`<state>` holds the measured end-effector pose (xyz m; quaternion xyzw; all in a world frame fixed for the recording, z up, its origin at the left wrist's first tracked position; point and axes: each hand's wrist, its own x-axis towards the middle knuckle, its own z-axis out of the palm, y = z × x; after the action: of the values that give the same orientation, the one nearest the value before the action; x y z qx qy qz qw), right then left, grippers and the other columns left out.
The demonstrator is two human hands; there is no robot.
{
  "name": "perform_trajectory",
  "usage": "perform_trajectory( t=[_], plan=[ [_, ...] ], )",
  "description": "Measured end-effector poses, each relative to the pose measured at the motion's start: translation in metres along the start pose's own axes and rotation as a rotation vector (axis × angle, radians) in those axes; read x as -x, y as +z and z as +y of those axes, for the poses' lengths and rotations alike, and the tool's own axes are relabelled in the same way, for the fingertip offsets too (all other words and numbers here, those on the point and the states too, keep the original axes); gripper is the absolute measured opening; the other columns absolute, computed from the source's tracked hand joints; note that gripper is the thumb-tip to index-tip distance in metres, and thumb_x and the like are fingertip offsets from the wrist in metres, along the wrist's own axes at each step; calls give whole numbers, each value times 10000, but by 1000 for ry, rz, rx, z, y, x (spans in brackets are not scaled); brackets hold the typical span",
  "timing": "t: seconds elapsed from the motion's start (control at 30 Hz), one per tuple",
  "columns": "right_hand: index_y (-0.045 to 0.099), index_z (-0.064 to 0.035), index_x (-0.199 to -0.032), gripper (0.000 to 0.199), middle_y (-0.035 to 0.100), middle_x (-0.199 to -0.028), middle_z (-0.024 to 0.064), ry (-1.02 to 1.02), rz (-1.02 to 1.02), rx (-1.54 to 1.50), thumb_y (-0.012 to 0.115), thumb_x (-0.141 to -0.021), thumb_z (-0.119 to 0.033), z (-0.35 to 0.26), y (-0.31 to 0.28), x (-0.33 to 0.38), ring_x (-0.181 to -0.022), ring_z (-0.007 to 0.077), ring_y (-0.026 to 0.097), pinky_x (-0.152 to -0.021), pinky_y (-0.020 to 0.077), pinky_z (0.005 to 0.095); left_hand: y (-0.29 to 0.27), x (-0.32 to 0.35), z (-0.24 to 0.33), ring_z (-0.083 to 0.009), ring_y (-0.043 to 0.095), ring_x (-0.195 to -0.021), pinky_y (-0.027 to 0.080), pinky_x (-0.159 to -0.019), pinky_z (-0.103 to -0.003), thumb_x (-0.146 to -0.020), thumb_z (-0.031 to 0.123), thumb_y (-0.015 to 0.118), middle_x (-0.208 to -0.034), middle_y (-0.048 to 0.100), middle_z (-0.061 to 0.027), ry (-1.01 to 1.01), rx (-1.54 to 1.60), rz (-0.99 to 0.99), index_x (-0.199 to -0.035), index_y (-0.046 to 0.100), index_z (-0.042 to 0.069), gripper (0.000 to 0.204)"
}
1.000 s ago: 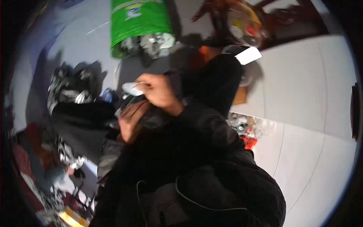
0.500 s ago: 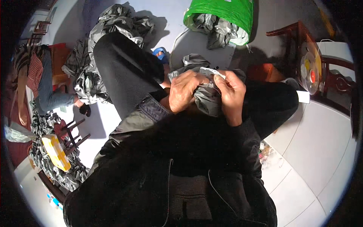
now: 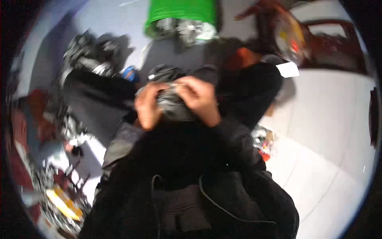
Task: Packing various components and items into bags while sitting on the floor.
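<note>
Garment (image 3: 172, 104): grey, crumpled cloth, bunched into a wad, blurred in detail. It sits between both hands above the lap, against the dark jacket (image 3: 187, 191). Left hand (image 3: 148, 104) grips its left side, fingers curled around the fabric. Right hand (image 3: 201, 99) clamps the top and right side, fingers pressed into the cloth. Green bag (image 3: 181, 16) lies on the floor (image 3: 330, 131) well beyond.

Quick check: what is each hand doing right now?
Left hand: closed on the grey cloth.
Right hand: closed on the same grey cloth.
</note>
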<state>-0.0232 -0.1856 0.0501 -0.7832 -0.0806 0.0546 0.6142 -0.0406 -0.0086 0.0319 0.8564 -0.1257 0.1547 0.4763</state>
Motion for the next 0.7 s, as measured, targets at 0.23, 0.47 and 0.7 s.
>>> perform_trajectory(
  t=[0.23,0.47,0.7],
  plan=[
    [684,-25,-919,114,665,-776,176,-226,122,-3,619,-845,-83,9,8,-3,-657,299,676,-594,519,350,3,-1,2,-249,649,-848,515,-767,-330,-728,-62,632,-992,663,-123,-127,135,56,-1169,597,25,452],
    [688,-24,-937,124,677,-800,161,-260,54,48,624,-850,-86,7,5,-1,-694,301,680,-603,522,345,-4,-11,2,-272,648,-894,512,-801,-328,-764,-66,575,-1060,655,-156,-3,55,-65,-1208,580,0,449],
    [693,-28,-944,125,689,-833,154,-316,34,29,631,-850,-82,18,6,-4,-737,303,687,-635,532,342,-7,-8,-3,-294,659,-955,509,-855,-343,-760,-96,508,-1055,665,-162,-22,79,-183,-1158,605,-14,418]
  ],
)
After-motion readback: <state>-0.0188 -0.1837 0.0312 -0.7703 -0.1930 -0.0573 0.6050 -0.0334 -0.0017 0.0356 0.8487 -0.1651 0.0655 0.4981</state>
